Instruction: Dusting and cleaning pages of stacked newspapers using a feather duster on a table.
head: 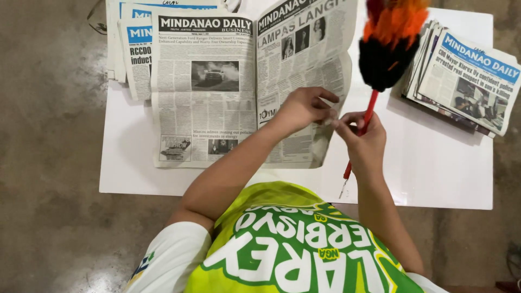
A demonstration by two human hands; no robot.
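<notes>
Feather duster held over the white table [434,163].
Right hand [362,138] clenches the feather duster [380,70] by its red handle; long axis near upright, plume toward the far edge. Left hand [306,108], fingers curled, pinches at the handle beside the open newspaper [217,92].

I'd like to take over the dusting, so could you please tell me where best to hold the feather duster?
Grip the feather duster by its thin red stick, from the near side below the right hand; the fluffy head points away.
</notes>
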